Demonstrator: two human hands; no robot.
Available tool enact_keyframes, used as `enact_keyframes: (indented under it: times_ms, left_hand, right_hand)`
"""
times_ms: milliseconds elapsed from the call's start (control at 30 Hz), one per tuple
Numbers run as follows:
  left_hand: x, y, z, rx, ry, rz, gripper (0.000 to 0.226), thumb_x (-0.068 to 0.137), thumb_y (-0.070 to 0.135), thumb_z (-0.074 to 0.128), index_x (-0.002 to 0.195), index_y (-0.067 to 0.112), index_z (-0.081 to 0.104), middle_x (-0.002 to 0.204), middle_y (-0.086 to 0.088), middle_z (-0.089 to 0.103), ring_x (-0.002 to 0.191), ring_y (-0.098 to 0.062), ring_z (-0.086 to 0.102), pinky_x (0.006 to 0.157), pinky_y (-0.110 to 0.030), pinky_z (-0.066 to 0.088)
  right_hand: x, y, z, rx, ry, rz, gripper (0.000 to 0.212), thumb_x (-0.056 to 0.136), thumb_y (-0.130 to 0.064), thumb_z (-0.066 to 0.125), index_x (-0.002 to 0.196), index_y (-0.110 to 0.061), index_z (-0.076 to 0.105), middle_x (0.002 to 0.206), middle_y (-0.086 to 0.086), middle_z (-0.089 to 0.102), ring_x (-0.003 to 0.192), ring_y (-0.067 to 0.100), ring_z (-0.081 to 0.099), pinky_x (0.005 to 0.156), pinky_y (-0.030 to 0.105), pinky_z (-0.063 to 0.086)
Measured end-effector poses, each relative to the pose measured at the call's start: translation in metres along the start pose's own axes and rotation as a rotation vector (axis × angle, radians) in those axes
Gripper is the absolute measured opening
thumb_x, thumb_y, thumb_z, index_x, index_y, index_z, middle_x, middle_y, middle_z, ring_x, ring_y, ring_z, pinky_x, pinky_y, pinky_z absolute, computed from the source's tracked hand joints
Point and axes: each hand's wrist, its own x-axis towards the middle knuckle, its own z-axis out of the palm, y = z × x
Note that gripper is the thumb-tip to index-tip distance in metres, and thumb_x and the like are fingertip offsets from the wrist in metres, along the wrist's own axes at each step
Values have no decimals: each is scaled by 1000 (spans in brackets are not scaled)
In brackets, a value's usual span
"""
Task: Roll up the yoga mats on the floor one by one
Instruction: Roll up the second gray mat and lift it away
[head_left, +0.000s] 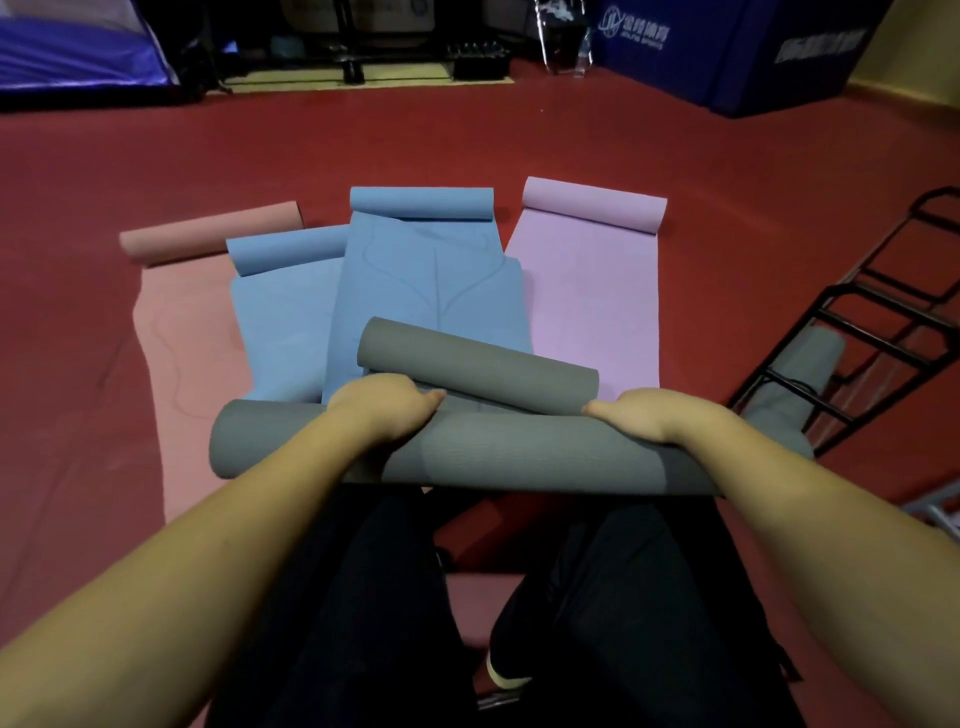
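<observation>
At six o'clock, just before the knees, lies the grey mat (498, 457), its long axis running nine to three. Left hand (384, 410) and right hand (649, 415) curl over the roll, gripping it — mid-roll, I judge. Next: push evenly toward twelve, where its far end curls.

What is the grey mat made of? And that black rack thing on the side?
The grey mat looks like soft foam or rubber with a matte, finely ribbed surface; it curls into a thick roll under both hands. The black rack seems to be painted metal: thin, straight, rigid bars.
</observation>
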Motion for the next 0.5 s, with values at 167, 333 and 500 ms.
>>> enact_keyframes:
  times_ms: [167,333,500]
  left_hand:
    - [-24,3,21,113,502,137,54,97,44,32,76,12,70,82,-10,64,86,-34,61,70,-39,43]
    - [-37,-2,53,128,605,128,54,95,49,34,69,11,62,72,-9,57,72,-34,58,72,-41,42]
    - [-18,3,36,130,461,90,67,94,53,21,74,13,70,80,-8,63,83,-33,62,73,-39,39]
  right_hand:
    - [13,-3,-7,41,-116,21,47,96,-58,35,117,-25,60,137,9,54,105,22,51,91,34,36]
    - [25,-6,-7,23,-150,11,51,97,-58,36,125,-22,61,138,10,54,109,23,51,95,34,36]
    - [36,-1,5,-34,173,-60,57,101,-56,29,118,-18,68,130,12,62,117,28,56,94,34,40]
